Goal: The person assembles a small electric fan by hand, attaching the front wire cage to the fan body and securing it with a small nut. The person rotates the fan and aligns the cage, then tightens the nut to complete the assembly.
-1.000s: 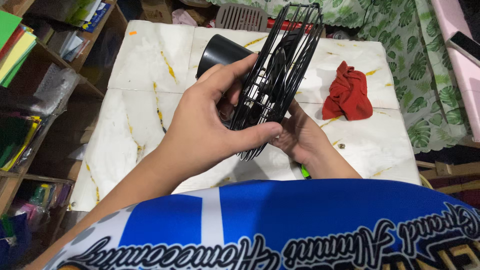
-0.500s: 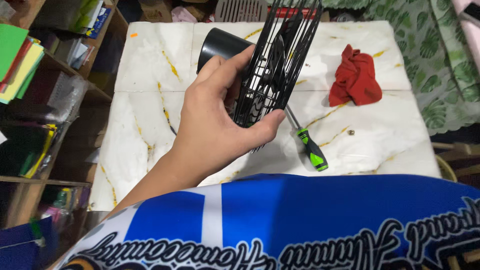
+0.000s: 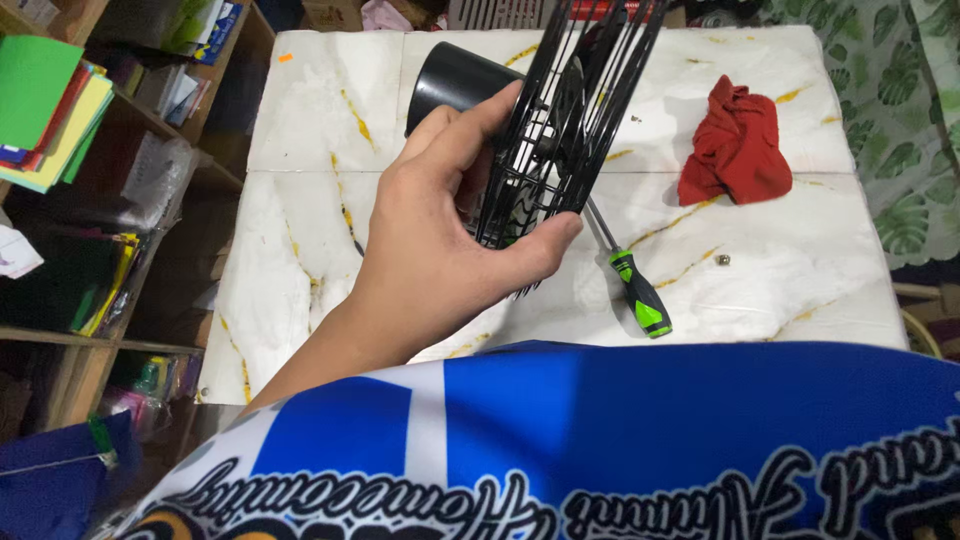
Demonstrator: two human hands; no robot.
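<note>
**One hand steadies a small fan above a marble-patterned table**

The person's left hand (image 3: 440,235) is clamped on a small black electric fan with a wire cage guard (image 3: 570,110), thumb pressed against the cage's lower rim and fingers wrapped round its back beside the black cylindrical motor housing (image 3: 455,82). The fan is held clear of the white marble-patterned tabletop with yellow veins (image 3: 300,140), tilted so that the cage stands almost edge-on to the camera, a hold that appears to carry its weight in one palm. The right hand is out of view.

A screwdriver with a black and green handle (image 3: 640,297) lies on the table just beside the fan's lower edge, shaft pointing up under the cage. A crumpled red cloth (image 3: 738,140) lies further right, well apart from the fan, and a small brass-coloured screw or nut (image 3: 722,259) lies loose near the screwdriver, within reach. Wooden shelves stacked with coloured paper (image 3: 50,110) stand along the left.
</note>
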